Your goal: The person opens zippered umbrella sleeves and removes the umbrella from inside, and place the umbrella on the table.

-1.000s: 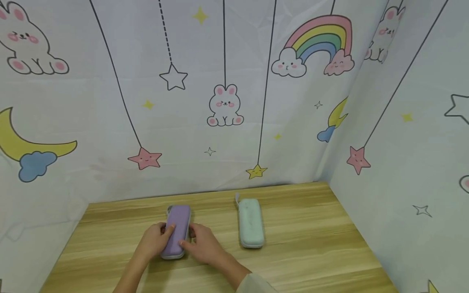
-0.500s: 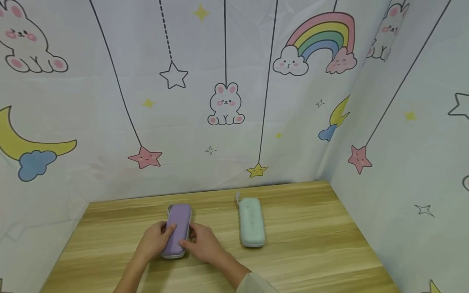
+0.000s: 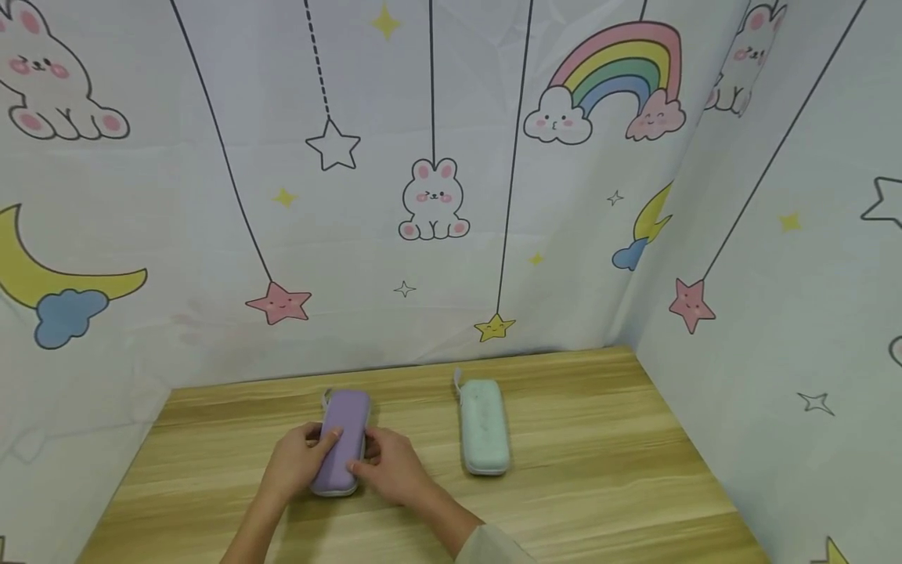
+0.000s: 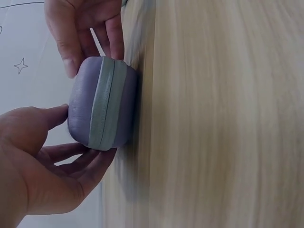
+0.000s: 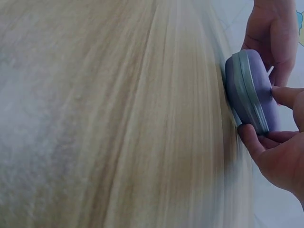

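A long purple zip case (image 3: 345, 423) with rounded ends lies left of centre on the table, a pale strap loop at its far left corner. My left hand (image 3: 296, 464) grips its left side, thumb across the top. From the right, my right hand (image 3: 395, 468) pinches the near part, thumb on the top face and fingers along the side. In the left wrist view, the grey-green zip band (image 4: 105, 104) runs round the purple case, close over the wood. The right wrist view has the case (image 5: 249, 92) held between both hands.
A mint-green zip case (image 3: 484, 427) with a strap lies to the right on the wood-grain table (image 3: 599, 470). White cloth (image 3: 352, 235) printed with rabbits, stars and a rainbow rises behind the table and along its right side.
The purple case has shifted very slightly away from me and to the right, with both hands keeping their hold. The mint-green case stays in place.
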The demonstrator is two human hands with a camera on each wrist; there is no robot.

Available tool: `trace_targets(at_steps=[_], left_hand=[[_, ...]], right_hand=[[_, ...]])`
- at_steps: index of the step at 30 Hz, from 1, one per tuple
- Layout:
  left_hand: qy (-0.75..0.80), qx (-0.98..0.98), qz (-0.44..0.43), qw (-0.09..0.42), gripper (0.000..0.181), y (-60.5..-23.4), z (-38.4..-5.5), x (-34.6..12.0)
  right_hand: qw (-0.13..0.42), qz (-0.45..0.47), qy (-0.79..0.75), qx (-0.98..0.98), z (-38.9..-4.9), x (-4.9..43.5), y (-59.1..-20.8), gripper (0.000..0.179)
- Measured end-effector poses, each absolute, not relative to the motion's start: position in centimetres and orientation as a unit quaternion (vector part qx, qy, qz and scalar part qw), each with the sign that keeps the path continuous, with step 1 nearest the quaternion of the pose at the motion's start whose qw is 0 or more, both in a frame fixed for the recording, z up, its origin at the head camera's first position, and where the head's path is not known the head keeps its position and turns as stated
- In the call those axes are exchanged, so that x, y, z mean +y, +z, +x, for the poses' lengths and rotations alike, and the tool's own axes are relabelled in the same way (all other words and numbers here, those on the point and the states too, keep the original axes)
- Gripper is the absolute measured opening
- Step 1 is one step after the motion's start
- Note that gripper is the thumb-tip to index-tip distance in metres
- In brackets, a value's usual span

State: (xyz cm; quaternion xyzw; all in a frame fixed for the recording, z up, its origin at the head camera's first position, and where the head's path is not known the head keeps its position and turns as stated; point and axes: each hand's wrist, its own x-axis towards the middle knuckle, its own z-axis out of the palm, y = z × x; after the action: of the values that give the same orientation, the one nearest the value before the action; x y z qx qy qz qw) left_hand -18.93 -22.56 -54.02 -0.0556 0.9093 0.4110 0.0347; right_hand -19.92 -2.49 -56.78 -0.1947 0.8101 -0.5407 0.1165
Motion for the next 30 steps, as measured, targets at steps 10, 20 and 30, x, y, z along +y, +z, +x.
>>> trace_targets(at_steps=[10, 20, 30], left_hand=[[0.474, 0.877, -0.086, 0.0, 0.063, -53.85, -18.7, -22.37], [0.513, 0.852, -0.108, 0.0, 0.075, -53.44, -19.13, -22.15], [0.547, 0.832, -0.094, 0.017, 0.079, -53.05, -18.97, -21.63]], right_hand=[[0.103, -0.17, -0.567, 0.799, -20.25, -2.46, -56.94, 0.055], [0.072, -0.159, -0.576, 0.799, -20.26, -2.21, -56.74, 0.054], [0.057, -0.165, -0.59, 0.788, -19.96, -1.67, -56.71, 0.082]])
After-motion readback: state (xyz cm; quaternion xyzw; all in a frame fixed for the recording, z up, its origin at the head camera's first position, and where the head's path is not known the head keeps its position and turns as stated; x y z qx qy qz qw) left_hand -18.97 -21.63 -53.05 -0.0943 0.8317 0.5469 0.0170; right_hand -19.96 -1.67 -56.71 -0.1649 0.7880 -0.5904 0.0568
